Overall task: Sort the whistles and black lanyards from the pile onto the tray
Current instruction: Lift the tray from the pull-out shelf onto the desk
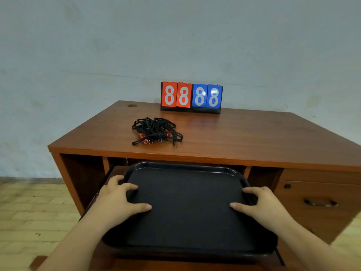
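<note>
A tangled pile of black lanyards (156, 129) lies on the brown desk top, with small red and dark whistles (145, 140) and metal rings showing at its near edge. Below the desk top, an empty black tray (187, 202) sits over the pulled-out shelf. My left hand (117, 200) grips the tray's left rim, thumb on the inside. My right hand (261, 204) grips the right rim the same way.
A flip scoreboard (191, 97) showing red 88 and blue 88 stands at the back of the desk (254, 137). A drawer with a handle (320, 202) is at the right. Tiled floor lies to the left.
</note>
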A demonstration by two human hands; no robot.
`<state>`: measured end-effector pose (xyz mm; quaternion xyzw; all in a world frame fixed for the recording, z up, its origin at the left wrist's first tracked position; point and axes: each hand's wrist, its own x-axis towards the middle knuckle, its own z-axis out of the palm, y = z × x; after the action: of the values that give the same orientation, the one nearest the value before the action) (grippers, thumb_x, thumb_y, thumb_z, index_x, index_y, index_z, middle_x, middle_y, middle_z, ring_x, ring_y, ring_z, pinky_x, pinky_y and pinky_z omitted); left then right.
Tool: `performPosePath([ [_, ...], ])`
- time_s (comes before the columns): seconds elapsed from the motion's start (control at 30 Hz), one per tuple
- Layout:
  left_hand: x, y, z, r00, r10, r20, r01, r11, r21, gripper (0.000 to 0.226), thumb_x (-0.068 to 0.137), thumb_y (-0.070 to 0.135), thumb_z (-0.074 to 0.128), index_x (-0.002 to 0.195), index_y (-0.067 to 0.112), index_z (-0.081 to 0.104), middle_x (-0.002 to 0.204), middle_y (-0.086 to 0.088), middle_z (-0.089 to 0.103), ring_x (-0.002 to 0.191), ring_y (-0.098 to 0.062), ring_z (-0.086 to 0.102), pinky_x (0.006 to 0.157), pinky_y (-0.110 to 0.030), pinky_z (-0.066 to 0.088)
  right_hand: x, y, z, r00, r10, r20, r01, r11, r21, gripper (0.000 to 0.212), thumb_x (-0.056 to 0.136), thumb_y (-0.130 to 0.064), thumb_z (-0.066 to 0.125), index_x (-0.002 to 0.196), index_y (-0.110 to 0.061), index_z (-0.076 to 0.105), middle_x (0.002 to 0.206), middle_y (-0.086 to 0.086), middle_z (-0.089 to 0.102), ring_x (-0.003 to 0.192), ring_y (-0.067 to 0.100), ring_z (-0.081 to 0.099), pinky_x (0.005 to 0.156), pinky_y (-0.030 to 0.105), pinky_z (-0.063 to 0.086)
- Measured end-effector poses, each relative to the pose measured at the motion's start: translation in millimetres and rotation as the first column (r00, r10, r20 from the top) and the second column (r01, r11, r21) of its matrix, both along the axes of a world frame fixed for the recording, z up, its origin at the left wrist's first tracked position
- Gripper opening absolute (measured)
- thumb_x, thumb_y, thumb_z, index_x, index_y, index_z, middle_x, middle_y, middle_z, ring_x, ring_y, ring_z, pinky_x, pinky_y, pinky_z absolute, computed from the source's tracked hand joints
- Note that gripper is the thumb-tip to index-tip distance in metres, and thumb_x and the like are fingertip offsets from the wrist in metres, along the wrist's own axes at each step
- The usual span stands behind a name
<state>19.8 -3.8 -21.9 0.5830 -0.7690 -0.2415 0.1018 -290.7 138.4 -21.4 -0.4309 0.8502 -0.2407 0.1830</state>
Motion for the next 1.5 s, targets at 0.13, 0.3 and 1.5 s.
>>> performPosePath([
  [0.13,-17.4,-1.8,16.3,0.999,-0.022,-0.024,0.022,0.999,-0.023,0.078,0.063,0.062,0.072,0.13,0.03,0.05,0.152,-0.001,0.017,0.139,-0.027,0.022,0.113,-0.045,0.026,-15.1,0.9,14.4,0.999,-0.026,-0.041,0.025,0.999,-0.02,0.081,0.067,-0.055,0.074,0.135,-0.021,0.047,0.141,0.004,0.038,0.12,0.024,0.05,0.097,0.036,0.044],
  [0.3,-53.5,-7.1,33.9,0.997,-0.064,-0.042,0.061,0.995,-0.073,0.079,0.064,0.061,0.073,0.131,0.026,0.05,0.15,-0.004,0.02,0.137,-0.028,0.024,0.11,-0.045,0.028,-48.9,-5.2,35.0,0.994,-0.022,-0.111,0.016,0.999,-0.052,0.085,0.064,-0.061,0.073,0.132,-0.014,0.052,0.138,0.005,0.049,0.119,0.025,0.053,0.099,0.039,0.044],
  [1.5,-241.6,-151.8,24.1,0.939,-0.188,0.287,0.263,0.932,-0.25,0.087,0.079,0.075,0.038,0.145,0.018,0.033,0.151,-0.005,0.032,0.143,-0.027,0.015,0.115,-0.041,0.016,-210.3,-168.5,28.9,0.864,-0.053,-0.501,0.144,0.979,0.146,0.072,0.085,-0.07,0.038,0.135,-0.02,0.048,0.135,0.012,0.047,0.123,0.032,0.043,0.098,0.041,0.04],
])
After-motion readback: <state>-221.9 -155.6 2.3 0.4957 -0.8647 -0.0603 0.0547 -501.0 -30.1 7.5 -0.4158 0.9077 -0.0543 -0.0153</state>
